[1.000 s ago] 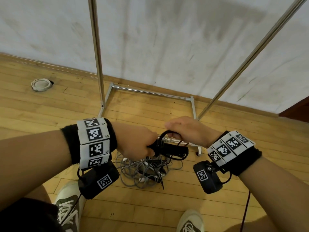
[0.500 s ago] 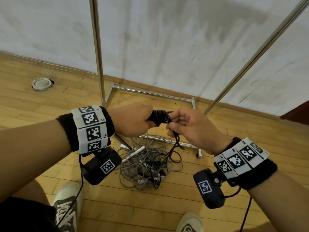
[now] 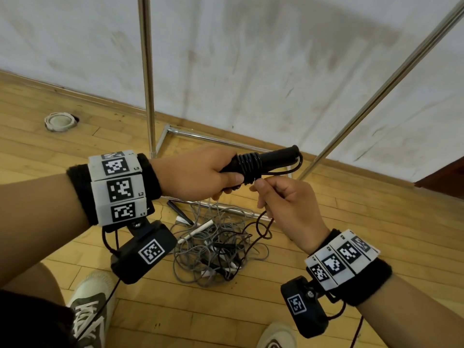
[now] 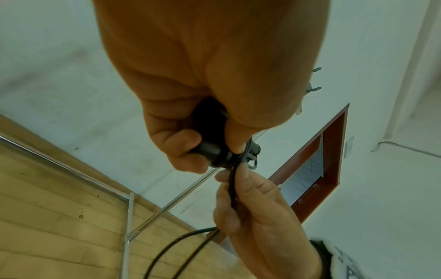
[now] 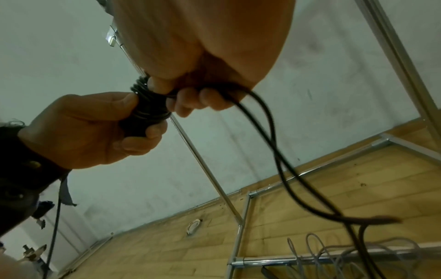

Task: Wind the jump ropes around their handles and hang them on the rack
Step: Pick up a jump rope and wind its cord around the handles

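My left hand (image 3: 200, 175) grips the black jump-rope handles (image 3: 273, 158), held level at chest height before the metal rack (image 3: 148, 79). Several turns of black rope (image 3: 248, 164) are wound round the handles beside my thumb. Just below them my right hand (image 3: 283, 197) pinches the loose black rope (image 3: 262, 226), which trails down to the floor. The left wrist view shows the handles (image 4: 210, 149) in my fist and the rope (image 4: 231, 188) running through my right hand's fingers (image 4: 241, 217). The right wrist view shows the coil (image 5: 148, 102) and two hanging strands (image 5: 274, 143).
A tangled pile of grey and black jump ropes (image 3: 216, 244) with white and black handles lies on the wooden floor inside the rack's base (image 3: 213, 139). A white ring (image 3: 59, 121) lies far left by the wall. My shoes (image 3: 88, 307) stand near the pile.
Both hands have risen. The handles turned to point right, and more rope is wound on them. My right hand dropped below the handles, still holding the rope.
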`<state>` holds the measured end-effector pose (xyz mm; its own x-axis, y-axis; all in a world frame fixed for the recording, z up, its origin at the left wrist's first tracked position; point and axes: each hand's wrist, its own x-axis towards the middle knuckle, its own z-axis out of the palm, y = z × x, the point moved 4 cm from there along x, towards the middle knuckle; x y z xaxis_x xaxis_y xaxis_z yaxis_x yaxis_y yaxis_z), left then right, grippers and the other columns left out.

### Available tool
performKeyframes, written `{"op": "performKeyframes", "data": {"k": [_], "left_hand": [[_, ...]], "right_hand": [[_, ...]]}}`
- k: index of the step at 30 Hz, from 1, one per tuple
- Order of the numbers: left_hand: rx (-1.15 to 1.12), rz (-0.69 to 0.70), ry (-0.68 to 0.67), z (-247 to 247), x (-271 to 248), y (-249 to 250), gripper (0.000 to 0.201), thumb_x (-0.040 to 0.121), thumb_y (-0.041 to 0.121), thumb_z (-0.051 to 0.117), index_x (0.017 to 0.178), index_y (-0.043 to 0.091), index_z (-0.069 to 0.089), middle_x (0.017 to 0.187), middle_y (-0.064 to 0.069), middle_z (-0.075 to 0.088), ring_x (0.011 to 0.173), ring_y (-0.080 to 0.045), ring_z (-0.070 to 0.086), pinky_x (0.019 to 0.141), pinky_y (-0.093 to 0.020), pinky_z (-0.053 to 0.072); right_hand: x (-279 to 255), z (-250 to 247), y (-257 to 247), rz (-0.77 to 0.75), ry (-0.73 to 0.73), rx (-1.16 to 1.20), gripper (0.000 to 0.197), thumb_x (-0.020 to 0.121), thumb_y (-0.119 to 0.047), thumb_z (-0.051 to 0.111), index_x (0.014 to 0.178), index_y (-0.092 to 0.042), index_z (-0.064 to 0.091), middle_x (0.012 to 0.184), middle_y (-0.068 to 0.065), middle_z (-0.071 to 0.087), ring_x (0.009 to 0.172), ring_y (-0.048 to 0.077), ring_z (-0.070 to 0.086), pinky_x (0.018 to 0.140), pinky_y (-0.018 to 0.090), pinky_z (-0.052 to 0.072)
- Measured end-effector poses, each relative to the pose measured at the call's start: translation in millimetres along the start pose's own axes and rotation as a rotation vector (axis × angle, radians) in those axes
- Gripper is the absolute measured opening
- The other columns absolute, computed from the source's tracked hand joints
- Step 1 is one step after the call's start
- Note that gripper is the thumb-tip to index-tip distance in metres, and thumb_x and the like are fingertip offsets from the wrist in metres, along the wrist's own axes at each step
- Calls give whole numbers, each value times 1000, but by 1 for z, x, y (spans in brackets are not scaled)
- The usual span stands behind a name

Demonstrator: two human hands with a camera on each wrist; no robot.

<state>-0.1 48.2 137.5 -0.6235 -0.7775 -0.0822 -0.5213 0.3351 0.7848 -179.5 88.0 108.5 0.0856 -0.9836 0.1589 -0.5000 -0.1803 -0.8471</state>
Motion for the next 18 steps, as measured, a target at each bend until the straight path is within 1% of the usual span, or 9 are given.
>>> {"op": "performKeyframes", "data": {"k": [2,5,7,9,11,13,14,16,18], "left_hand": [[-48,12,-15,-3,-2,2,5,100,26,52,95,27,53,76,6,66,61,-6,62,56,-21,48],[-81,22,-71,-6,-6,6,5,100,24,52,97,22,53,78,0,68,66,-19,65,59,-30,52],[-79,45,-114,-5,-10,9,8,100,23,52,93,23,53,73,4,68,62,-15,63,57,-24,49],[-73,69,-147,-4,-13,12,12,100,22,53,90,26,52,65,12,65,57,-7,60,54,-18,45],[-82,66,-184,-4,-15,14,11,100,21,54,91,26,51,64,13,66,56,-6,60,54,-19,46],[-115,57,-233,-2,-18,15,10,100,19,54,92,25,51,68,7,66,58,-8,61,57,-24,50],[-127,57,-258,-1,-19,16,9,100,18,54,92,23,52,71,4,66,60,-9,61,58,-25,51],[-124,55,-300,3,-22,15,10,100,17,53,92,22,52,71,5,66,60,-8,60,58,-23,48],[-115,39,-346,7,-23,13,10,100,19,53,92,24,51,66,11,65,58,-6,58,58,-23,46]], "right_hand": [[-1,-1,-1,-65,-69,-9,16,95,-15,61,86,-24,71,73,-1,67,62,9,60,62,27,51],[-1,0,4,-53,-219,56,21,94,5,55,96,-9,70,90,4,68,80,9,67,78,23,53],[-1,1,7,-9,-291,127,17,94,4,55,97,-4,70,83,4,70,76,11,67,74,22,53],[-2,1,10,58,-315,204,13,94,-2,58,97,-4,71,74,4,70,63,11,64,63,21,52],[-2,0,12,101,-302,241,9,90,-7,63,92,-4,71,67,5,68,52,12,59,53,22,50],[0,0,10,60,-289,233,3,84,-8,69,83,-8,71,63,1,67,48,10,57,46,20,47],[1,0,7,8,-305,223,6,82,-5,69,81,-10,70,63,-3,67,50,7,57,46,18,46],[1,0,8,-74,-385,175,25,84,10,64,86,-15,66,69,-15,69,61,-2,62,57,12,48],[2,-1,14,-33,-473,104,31,88,15,58,91,-16,64,73,-13,69,70,-6,63,65,11,49]]}}
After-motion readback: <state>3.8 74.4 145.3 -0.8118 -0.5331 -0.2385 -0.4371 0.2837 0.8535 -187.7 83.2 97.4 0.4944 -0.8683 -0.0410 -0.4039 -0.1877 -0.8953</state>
